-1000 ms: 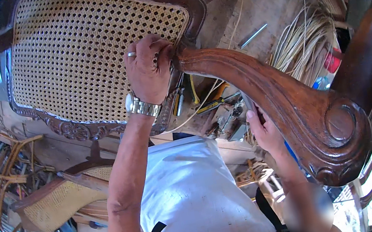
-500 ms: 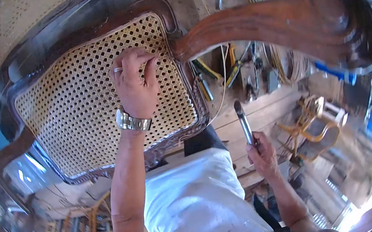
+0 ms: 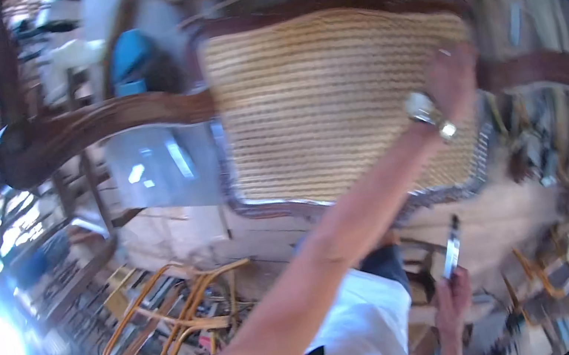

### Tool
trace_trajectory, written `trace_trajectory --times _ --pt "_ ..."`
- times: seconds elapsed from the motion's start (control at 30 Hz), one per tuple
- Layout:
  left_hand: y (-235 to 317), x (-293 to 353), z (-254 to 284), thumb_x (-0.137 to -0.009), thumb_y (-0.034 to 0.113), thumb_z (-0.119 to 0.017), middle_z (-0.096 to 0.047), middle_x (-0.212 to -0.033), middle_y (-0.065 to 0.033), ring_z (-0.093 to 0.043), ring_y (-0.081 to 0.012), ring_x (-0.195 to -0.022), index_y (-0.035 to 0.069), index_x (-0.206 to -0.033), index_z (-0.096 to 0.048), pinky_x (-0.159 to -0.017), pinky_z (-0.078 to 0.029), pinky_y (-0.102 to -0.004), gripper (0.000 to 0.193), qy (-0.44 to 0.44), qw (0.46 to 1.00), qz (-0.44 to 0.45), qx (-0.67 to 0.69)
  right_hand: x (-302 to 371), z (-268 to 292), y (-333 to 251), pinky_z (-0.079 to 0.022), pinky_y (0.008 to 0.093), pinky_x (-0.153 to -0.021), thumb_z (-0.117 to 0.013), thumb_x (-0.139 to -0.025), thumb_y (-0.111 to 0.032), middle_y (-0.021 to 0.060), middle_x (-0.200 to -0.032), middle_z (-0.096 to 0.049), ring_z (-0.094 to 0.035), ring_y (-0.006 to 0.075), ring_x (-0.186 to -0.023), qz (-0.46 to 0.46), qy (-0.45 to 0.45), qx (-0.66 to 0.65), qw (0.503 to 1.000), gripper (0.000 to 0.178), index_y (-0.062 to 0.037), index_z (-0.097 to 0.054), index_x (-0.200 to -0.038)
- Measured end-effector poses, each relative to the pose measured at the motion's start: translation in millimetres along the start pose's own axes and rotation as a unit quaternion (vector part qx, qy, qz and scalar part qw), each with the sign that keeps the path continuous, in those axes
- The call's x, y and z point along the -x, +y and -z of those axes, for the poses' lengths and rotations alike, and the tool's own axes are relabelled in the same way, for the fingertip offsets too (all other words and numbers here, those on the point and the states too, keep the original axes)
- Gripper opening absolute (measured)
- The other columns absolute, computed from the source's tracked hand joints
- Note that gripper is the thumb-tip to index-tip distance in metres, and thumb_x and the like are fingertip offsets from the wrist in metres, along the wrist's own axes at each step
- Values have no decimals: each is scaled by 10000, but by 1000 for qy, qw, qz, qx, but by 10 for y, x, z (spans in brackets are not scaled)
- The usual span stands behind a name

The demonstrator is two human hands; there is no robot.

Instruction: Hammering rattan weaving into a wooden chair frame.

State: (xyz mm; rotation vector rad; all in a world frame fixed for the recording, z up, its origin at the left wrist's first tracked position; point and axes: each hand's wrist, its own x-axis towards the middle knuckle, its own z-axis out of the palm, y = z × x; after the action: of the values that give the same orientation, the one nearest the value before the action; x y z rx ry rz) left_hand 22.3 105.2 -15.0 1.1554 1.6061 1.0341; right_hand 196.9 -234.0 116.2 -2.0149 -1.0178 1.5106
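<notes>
A woven cane panel (image 3: 319, 111) fills a dark carved wooden chair frame (image 3: 282, 210) in front of me. My left hand (image 3: 454, 77) lies over the right part of the cane, close to the frame's right edge. Its fingers are smeared by motion, so I cannot make out what they do. A wristwatch (image 3: 426, 112) with a metal band is on that wrist. Lower down, beyond the frame's near edge, my right hand (image 3: 453, 296) is closed around a slim metal tool (image 3: 453, 252). The tool points upward and has a dark tip; its exact kind is unclear.
Curved wooden arms extend from both sides of the frame, the left one (image 3: 125, 121) being nearest a blue object (image 3: 131, 56). Bent rattan chair frames (image 3: 180, 315) stand at the lower left. Blurred tools (image 3: 524, 145) lie at the right, above another rattan piece (image 3: 552, 268).
My view has swung left, so the chair sits further right in the picture. My left hand is nearer the cane's right edge. The tool stays in my right hand.
</notes>
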Motion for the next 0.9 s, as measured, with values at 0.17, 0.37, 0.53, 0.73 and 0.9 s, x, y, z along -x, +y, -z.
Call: trace_trajectory --times 0.17,0.37,0.53,0.73,0.9 --pt "-16 135 263 -778 -27 -569 -694 -1032 -211 -663 -346 -1065 -10 -1160 -606 -1074 -416 -470 384 92 961 -244 -92 -189 -57 79 -401 222 -459 -566 -989 -83 6 -795 -514 -454 59 -547 -23 -41 5 999 257 -8 -536 -1233" --pt "-90 28 258 -786 -37 -566 -702 -1005 -197 -667 -346 -1056 -18 -1172 -597 -1061 -430 -458 388 86 964 -235 -88 -254 -93 -51 -392 224 -459 -576 -985 -86 8 -804 -507 -452 61 -542 -27 -76 45 996 269 -17 -533 -1242" --pt "-126 21 263 -814 15 -630 -680 -1074 -180 -649 -343 -1090 -5 -1197 -584 -1058 -436 -472 387 69 959 -251 -108 -288 -79 -109 -376 229 -456 -575 -987 -89 6 -808 -500 -451 64 -542 -19 -63 60 996 259 -21 -535 -1234" --pt "-140 179 430 -864 82 -686 -682 -1125 -153 -633 -330 -1143 39 -1135 -627 -1038 -459 -485 280 91 954 -271 -88 -326 -10 -70 -376 236 -452 -563 -990 -94 11 -814 -498 -450 63 -548 -7 -70 60 996 263 -19 -521 -1239" --pt "-249 1165 1403 -906 97 -702 -731 -1033 -103 -640 -350 -1187 79 -1016 -670 -1024 -464 -492 116 177 956 -209 -109 -446 -140 -279 -406 262 -489 -566 -996 -110 32 -794 -518 -487 92 -581 27 -77 90 993 249 -8 -536 -1220"
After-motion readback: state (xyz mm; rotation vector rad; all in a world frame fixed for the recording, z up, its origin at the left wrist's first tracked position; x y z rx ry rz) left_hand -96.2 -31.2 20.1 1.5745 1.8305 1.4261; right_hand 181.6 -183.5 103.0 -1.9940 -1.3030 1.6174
